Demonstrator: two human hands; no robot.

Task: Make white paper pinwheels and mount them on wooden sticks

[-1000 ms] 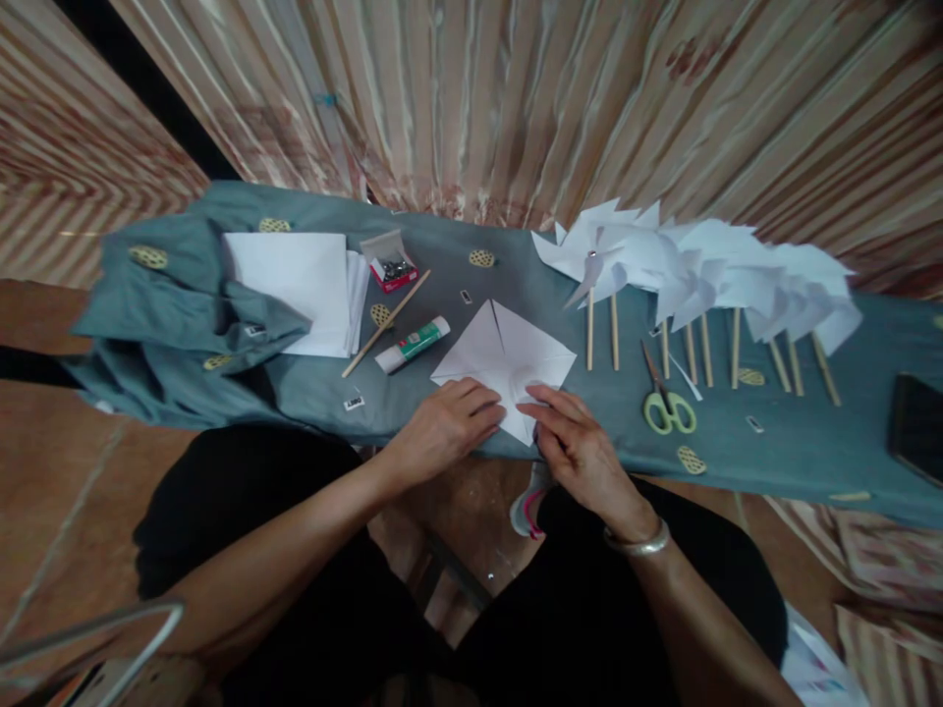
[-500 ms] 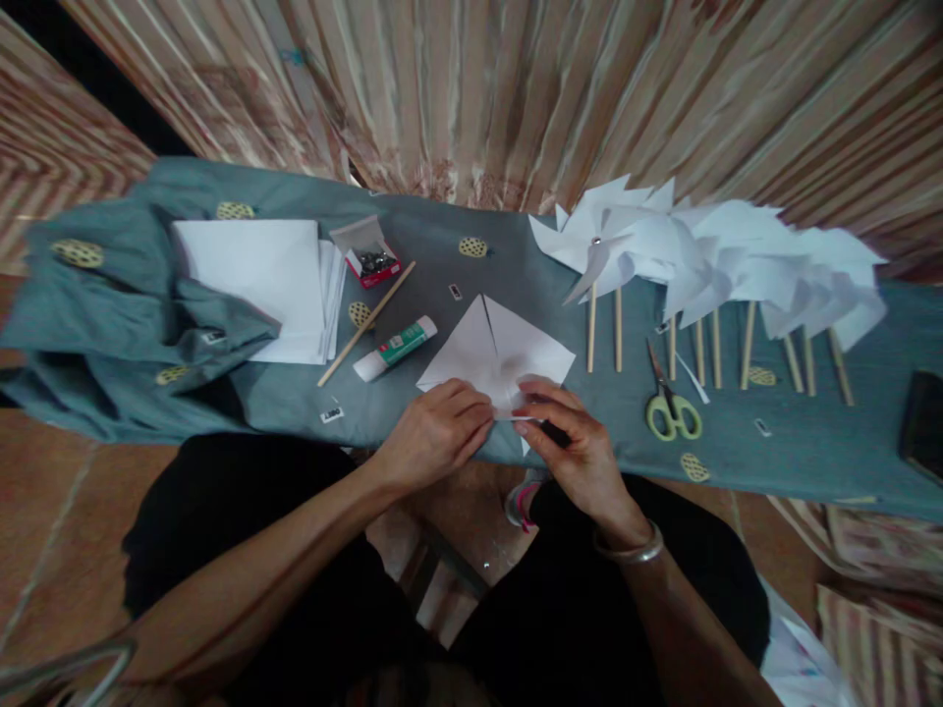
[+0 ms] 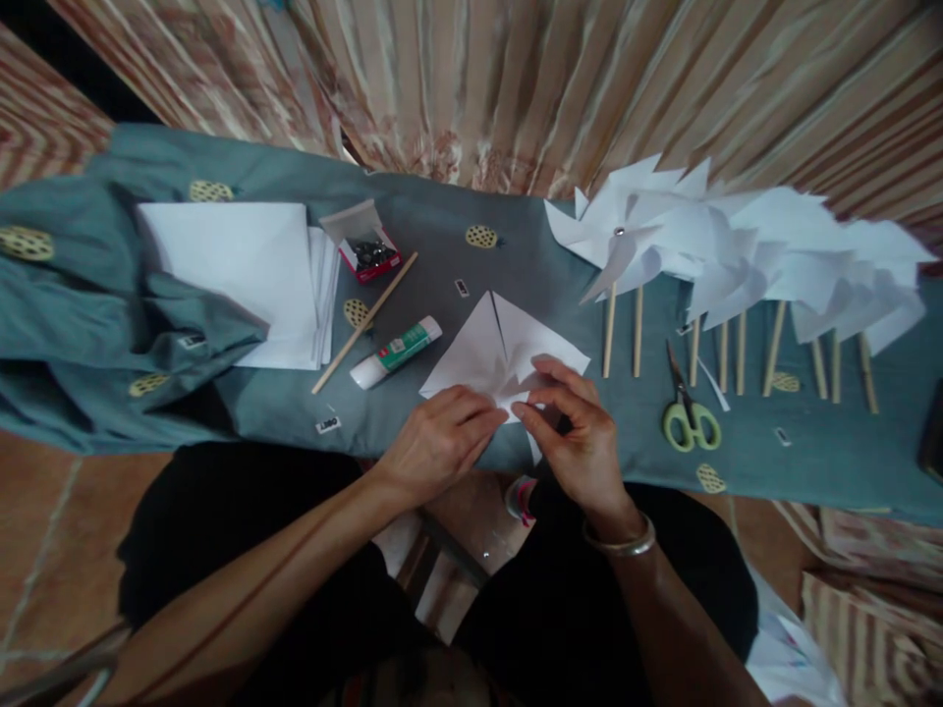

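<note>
A white paper square [image 3: 471, 344], slit from its far corner toward the middle, lies at the near edge of the cloth-covered table. My left hand [image 3: 446, 437] has its fingers closed on the paper's near left side, close to the centre. My right hand [image 3: 575, 432] pinches a near flap of the same paper between thumb and forefinger, its other fingers curled above. The two sets of fingertips almost meet. To the left of the paper lie a green and white glue stick [image 3: 396, 352] and a thin wooden stick [image 3: 364, 324].
An open red box [image 3: 372, 253] of metal pins and a stack of white paper [image 3: 236, 275] sit on the left. Several paper pinwheels [image 3: 655, 231] on sticks lie at the right, with green-handled scissors [image 3: 689, 417] below them. A pleated curtain [image 3: 471, 88] hangs behind.
The camera view has shifted slightly. My right fingertips have moved in closer to the left ones, curling the near flap toward the paper's centre.
</note>
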